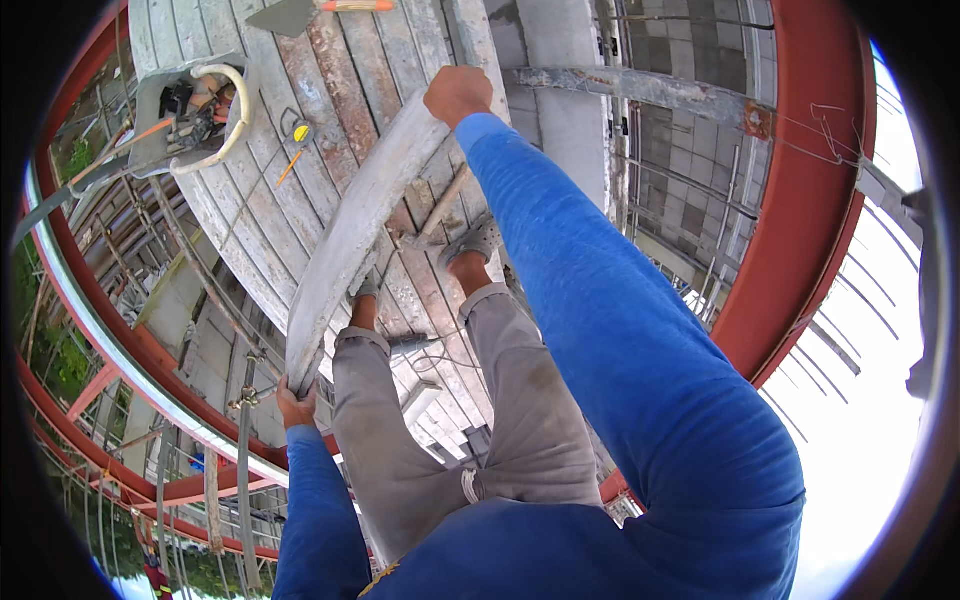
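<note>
A long grey board [357, 215], smeared with cement, runs slantwise in front of my legs and looks bent in this wide view. My right hand [460, 95] is closed around its far upper end. At the near lower end, my left hand [296, 403] grips the board's edge; some of its fingers are hidden behind it. Under the board, a wooden handle [445, 203] lies on the planks [330, 60] close to my right foot [474, 243]. Both my feet stand on these planks.
A bucket of tools [150, 150] with a pale curved hose on its rim stands at the left. A trowel [283, 17] with an orange handle and a small yellow-and-orange tool [301, 132] lie on the planks. Red steel beams [800, 170] and scaffold poles [246, 440] flank the platform.
</note>
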`<state>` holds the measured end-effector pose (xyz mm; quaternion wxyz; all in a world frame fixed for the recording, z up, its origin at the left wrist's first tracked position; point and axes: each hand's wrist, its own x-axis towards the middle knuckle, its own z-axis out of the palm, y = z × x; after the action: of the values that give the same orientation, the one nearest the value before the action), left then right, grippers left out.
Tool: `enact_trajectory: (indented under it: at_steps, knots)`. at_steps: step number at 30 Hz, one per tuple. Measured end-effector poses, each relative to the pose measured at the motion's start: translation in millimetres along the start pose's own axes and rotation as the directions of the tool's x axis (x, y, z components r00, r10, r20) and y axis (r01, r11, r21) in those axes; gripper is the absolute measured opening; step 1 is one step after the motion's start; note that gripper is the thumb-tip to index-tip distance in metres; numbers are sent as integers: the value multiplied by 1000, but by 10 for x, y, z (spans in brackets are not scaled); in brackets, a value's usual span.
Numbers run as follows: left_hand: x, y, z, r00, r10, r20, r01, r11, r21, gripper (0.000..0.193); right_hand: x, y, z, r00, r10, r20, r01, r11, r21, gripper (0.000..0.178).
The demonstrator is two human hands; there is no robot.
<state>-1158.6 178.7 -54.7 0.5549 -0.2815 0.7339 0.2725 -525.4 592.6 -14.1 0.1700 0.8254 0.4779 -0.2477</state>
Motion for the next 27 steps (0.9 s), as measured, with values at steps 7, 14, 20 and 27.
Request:
enact_trajectory:
  at_steps: [7, 14, 20, 27]
  knots:
    - [-166, 193, 275, 987, -81, -136, 81, 997, -5, 38, -483, -1, -45, 956, 222, -190, -95, 852, 514, 67]
    - [-390, 92, 559, 989, -35, -146, 60, 983, 172, 40, -1252, -154, 518, 863, 460, 210, -307, 146, 941, 103]
    - [-48, 213, 131, 992, -114, 46, 96, 950, 296, 41, -1352, -144, 474, 838, 466, 285, -332, 21, 943, 87]
    - [-109, -79, 221, 994, 29, -101, -23, 998, 60, 44, -1263, -46, 717, 888, 407, 215, -301, 160, 940, 106]
